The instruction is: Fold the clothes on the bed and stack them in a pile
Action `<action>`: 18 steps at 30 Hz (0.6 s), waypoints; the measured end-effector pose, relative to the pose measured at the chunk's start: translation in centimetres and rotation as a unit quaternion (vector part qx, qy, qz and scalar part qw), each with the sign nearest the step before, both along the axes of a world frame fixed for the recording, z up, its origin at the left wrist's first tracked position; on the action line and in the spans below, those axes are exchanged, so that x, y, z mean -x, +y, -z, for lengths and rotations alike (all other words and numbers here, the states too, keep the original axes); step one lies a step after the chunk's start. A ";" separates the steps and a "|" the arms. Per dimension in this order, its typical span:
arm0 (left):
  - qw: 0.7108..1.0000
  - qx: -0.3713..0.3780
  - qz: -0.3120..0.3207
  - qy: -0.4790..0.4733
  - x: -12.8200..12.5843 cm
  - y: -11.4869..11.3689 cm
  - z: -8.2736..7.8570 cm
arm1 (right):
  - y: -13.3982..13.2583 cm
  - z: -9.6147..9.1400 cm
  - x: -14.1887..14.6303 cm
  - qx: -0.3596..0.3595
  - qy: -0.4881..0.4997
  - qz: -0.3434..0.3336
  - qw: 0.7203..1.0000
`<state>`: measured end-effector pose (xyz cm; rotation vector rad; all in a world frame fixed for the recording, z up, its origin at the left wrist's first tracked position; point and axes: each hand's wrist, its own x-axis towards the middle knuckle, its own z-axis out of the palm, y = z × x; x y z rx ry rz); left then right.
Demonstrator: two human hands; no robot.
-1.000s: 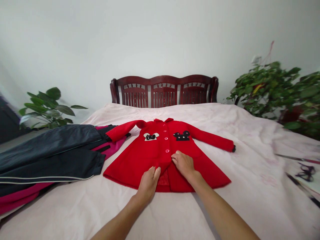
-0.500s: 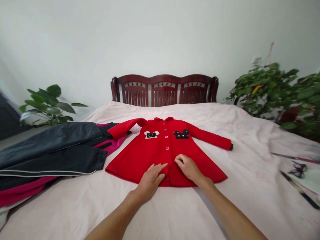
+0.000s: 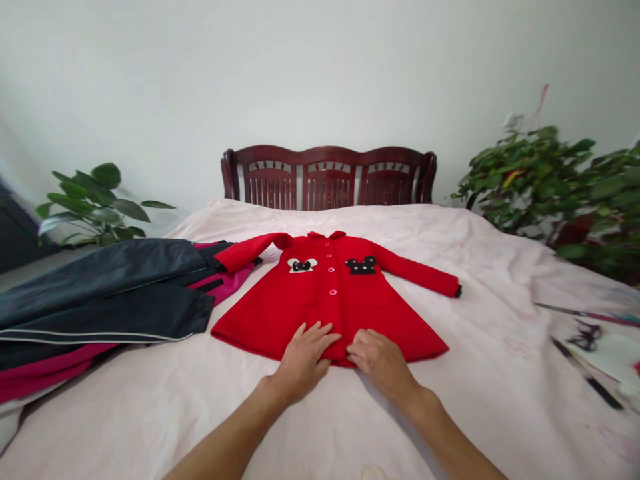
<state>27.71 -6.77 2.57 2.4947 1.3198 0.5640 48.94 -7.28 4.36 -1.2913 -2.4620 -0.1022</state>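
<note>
A small red coat [image 3: 330, 297] with pink buttons and two mouse-shaped patches lies face up on a pale pink sheet [image 3: 450, 400], sleeves spread out. My left hand [image 3: 305, 357] rests flat on the coat's bottom hem just left of the front opening, fingers stretched out. Just right of the opening, my right hand [image 3: 380, 360] lies on the hem, fingers together and slightly curled, pressing the cloth. The two hands almost touch at the middle of the hem.
Dark navy and magenta garments [image 3: 105, 300] lie folded at the left, under the coat's left sleeve. A dark wooden bench back [image 3: 327, 177] stands behind the bed. Leafy plants stand at the left [image 3: 95, 207] and right [image 3: 555, 183]. Printed fabric [image 3: 595, 340] lies at the right edge.
Both hands have slid down the coat's front from below the lowest button to the hem. The gap in the front opening has closed.
</note>
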 end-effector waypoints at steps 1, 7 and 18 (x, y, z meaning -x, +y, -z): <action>1.000 -0.001 -0.002 -0.001 0.0 0.0 0.0 | -0.1 0.0 0.2 -0.027 -0.019 -0.001 0.999; 1.000 -0.007 -0.002 0.013 -0.1 -0.2 -0.2 | -0.5 0.6 1.3 -0.123 -0.043 -0.009 0.991; 0.997 -0.041 0.014 0.062 -0.1 -0.3 0.2 | -0.7 0.2 -3.3 0.076 0.233 0.076 0.967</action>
